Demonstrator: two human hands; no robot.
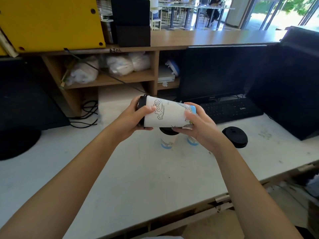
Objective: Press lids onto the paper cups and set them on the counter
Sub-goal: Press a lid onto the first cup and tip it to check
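Fingers [148,110] of the left hand [133,118] curl over the lidded end of a paper cup [168,113], the thumb lying across the white wall just past the rim and the other fingers wrapped underneath. That end wears a black lid [141,105], pressed against the palm; how far it is seated on the rim is hard to tell, since the hand covers most of it. The cup lies nearly on its side in the air above the white counter [138,169], lid end to the left, blue-banded base to the right. Right hand [198,123] clasps the base end, thumb on the near wall and fingers cupped below, so the bottom of the cup is hidden.

Beneath the held cup, a second cup [167,142] stands upright on the counter with a black lid on top, partly covered by the hands. Just beside it to the right, only a blue-and-white sliver of a third cup [192,140] shows under the right wrist; its top cannot be seen. Farther right, a loose black lid [235,137] rests flat on the counter, near a black keyboard [231,109].
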